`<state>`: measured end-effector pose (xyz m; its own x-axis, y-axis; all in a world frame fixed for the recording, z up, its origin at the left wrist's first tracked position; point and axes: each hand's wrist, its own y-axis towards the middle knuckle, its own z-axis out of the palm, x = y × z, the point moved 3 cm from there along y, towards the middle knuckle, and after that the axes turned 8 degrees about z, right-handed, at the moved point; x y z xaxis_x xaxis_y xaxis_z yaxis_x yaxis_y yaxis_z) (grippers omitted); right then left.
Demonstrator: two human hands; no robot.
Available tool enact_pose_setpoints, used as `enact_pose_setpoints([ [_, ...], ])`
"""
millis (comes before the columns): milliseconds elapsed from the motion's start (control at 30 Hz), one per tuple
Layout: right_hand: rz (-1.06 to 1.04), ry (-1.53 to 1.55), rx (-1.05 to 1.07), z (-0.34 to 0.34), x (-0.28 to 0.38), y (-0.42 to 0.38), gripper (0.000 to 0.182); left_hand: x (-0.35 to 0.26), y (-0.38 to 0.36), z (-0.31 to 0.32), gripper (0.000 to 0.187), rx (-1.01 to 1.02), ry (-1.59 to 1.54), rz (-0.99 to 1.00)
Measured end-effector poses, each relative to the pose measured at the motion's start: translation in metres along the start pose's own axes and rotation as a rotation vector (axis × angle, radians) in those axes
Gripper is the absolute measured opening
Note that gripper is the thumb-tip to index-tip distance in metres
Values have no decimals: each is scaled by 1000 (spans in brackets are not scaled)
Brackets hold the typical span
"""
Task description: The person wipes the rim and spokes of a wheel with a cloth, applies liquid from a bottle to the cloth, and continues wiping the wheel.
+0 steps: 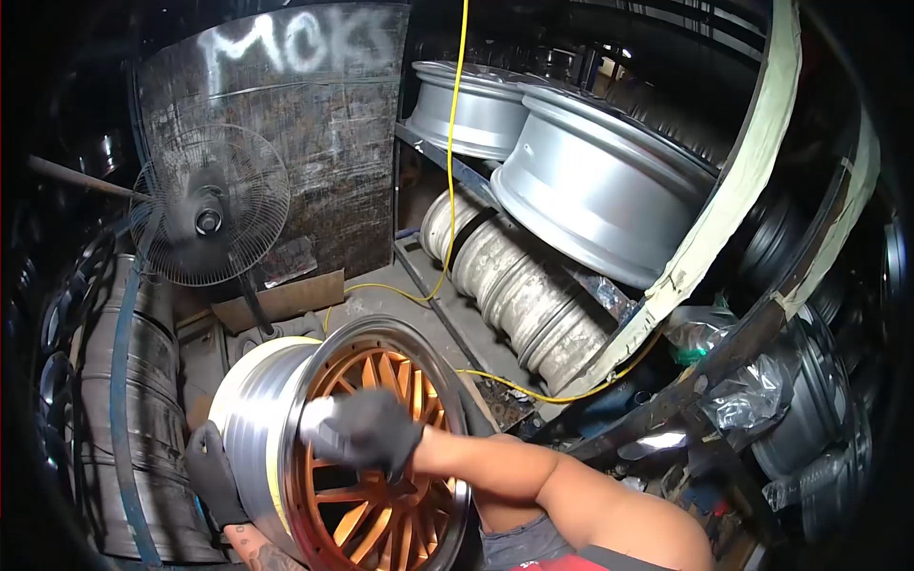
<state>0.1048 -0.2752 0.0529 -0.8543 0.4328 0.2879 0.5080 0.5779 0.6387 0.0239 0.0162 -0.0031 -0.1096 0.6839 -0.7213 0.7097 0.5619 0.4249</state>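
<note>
Stacked rims (129,381): these stood at the far left, beyond the left hand and apart from it.

Left hand (213,476): gloved in black, it lay against the outer left side of the wheel's barrel, low down. The fingers pointed up and looked loosely bent; how far they closed round the metal could not be told.

Wheel (255,409): it stood on edge between the two hands, to the right of the left fingers and beneath the right ones. Its axis ran roughly left to right, with the bare silver barrel on the left and the copper spokes (364,533) facing right.

Nearer hand: the left was at the barrel; the right was nearer the spoked face, reaching in from the right.

Right hand (376,433): also gloved, it was over the upper left of that face, its fingers towards the lip. Blur hid how open they were; a pale patch (322,426) showed at their ends, and whether that was something held could not be told.

Yellow cord (450,171): it hung behind the wheel, then looped away rightward.

Silver rims (600,186): they lay on a rack at the upper right, well apart from either hand.
</note>
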Motion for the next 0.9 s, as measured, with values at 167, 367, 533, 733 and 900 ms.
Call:
enact_pose_setpoints([
  [167, -91, 289, -86, -10, 44, -8, 23, 0, 3, 1, 37, -46, 48, -32],
  [367, -15, 60, -215, -6, 17, 7, 24, 2, 1, -1, 41, -19, 63, -80],
  [533, -60, 233, -122, -13, 28, 3, 31, 8, 3, 0, 44, 9, 50, -102],
  [733, -85, 177, -43, -2, 32, -10, 28, 3, 4, 4, 39, -10, 29, -67],
  [900, 24, 218, -63, -14, 0, 6, 27, 17, 3, 7, 30, -36, -40, 5],
])
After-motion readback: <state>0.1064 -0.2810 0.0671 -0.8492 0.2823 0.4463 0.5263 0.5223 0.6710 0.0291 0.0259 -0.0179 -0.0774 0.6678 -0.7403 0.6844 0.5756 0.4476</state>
